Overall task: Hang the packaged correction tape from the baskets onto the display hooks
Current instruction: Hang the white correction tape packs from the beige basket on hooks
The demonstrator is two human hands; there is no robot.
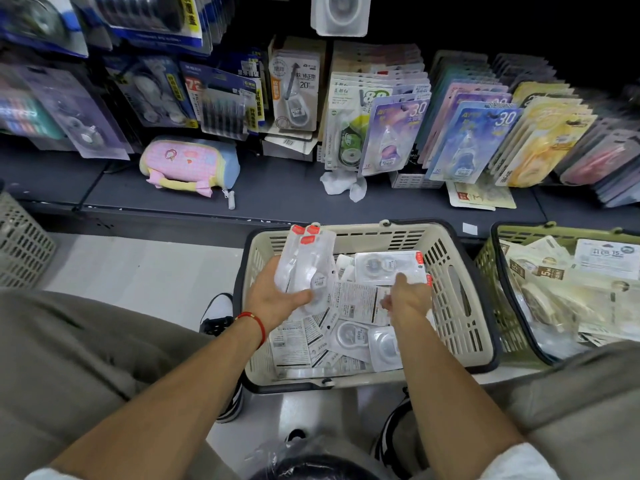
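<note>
Clear plastic blister packs with red tabs fan upward from my left hand (277, 296), which grips a small stack of correction tape packs (306, 261) over the far left corner of the beige basket (464, 306). My right hand (408, 299) reaches into the same basket, its fingers curled down and pinching the near edge of another clear pack (388, 266) with a red tab at its right end. More packs lie loose in the basket bottom, several face down so their white backing cards with small black print show; that print is too fine to read. A red cord bracelet (254, 323) circles my left wrist. To the right, touching the beige basket, stands a green basket (491, 268) filled with cream-coloured packs, one bearing "15" and another "5". Beyond the baskets runs a dark shelf (277, 199), and on it lean rows of carded correction tape: a purple card (398, 133) and a blue card (478, 140) each marked "30", a card reading "20" (294, 91), and a dark blue one showing "72" (221, 102). A pink and blue pouch (188, 164) lies on the shelf to the left. One clear pack (341, 13) hangs at the top centre of the display.
</note>
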